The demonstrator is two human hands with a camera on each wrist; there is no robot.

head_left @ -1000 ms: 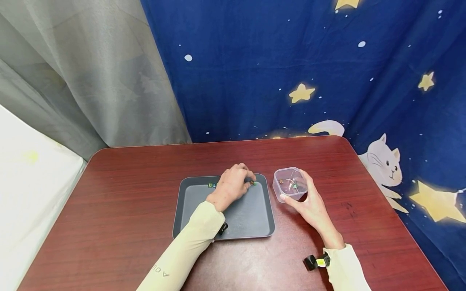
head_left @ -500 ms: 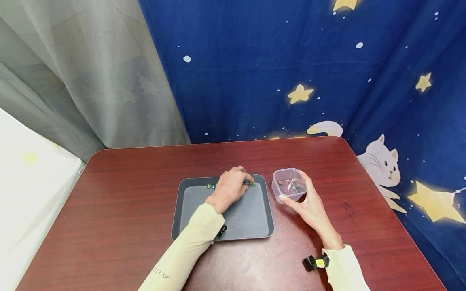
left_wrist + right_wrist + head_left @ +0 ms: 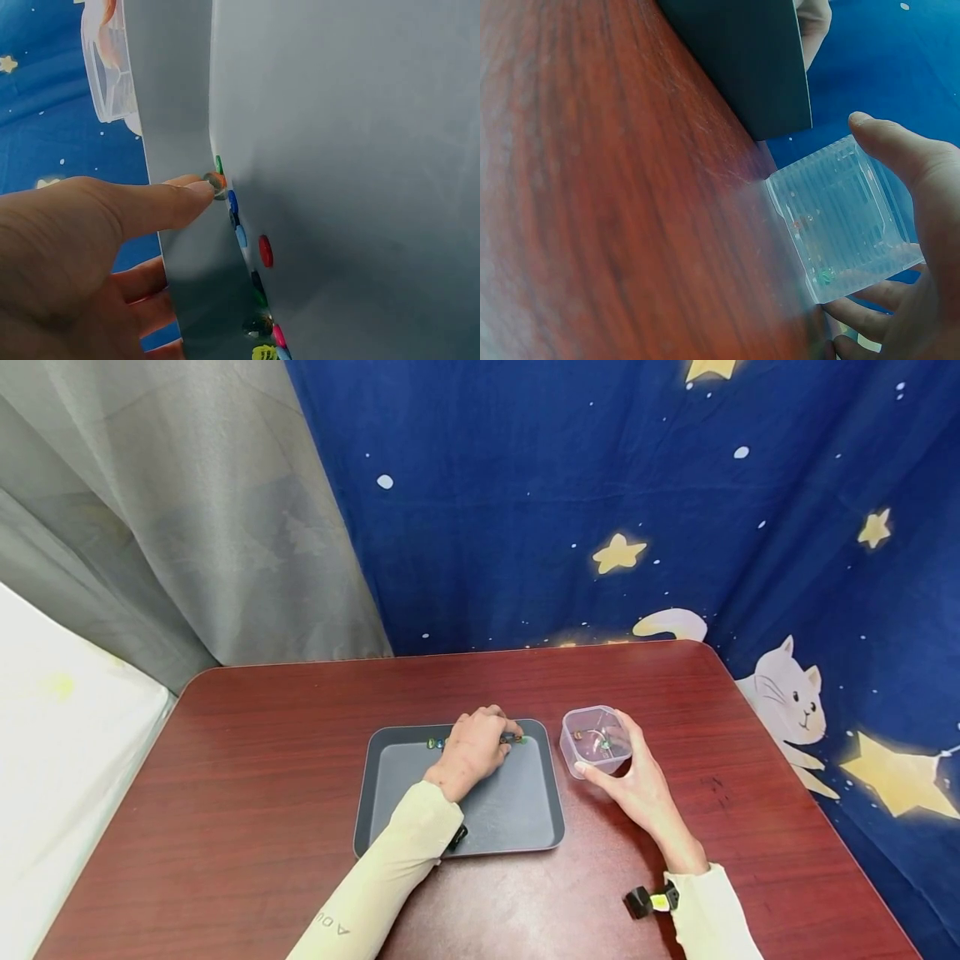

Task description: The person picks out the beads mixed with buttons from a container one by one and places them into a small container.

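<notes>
My left hand (image 3: 472, 745) reaches over the back of a grey rectangular tray (image 3: 513, 814). In the left wrist view its thumb and index finger pinch a clear marble with orange in it (image 3: 219, 183), low against the tray wall. Several small coloured pieces line that edge, among them a red flat disc (image 3: 266, 251) and a dark glassy marble (image 3: 258, 325). My right hand (image 3: 647, 789) grips a clear square plastic container (image 3: 570, 750), thumb on the near side, fingers round the far side. Inside lie a small orange piece (image 3: 578, 735) and a green piece (image 3: 606, 744).
Both tray and container stand on a reddish-brown wooden table (image 3: 262, 793), the container just right of the tray. More small pieces (image 3: 435, 743) lie at the tray's back left. A blue starry curtain (image 3: 487, 527) and a grey curtain (image 3: 187, 510) hang behind.
The left fingers have settled slightly lower at the pieces by the tray's back right. My right hand and the container stay in place; the head view has shifted slightly.
</notes>
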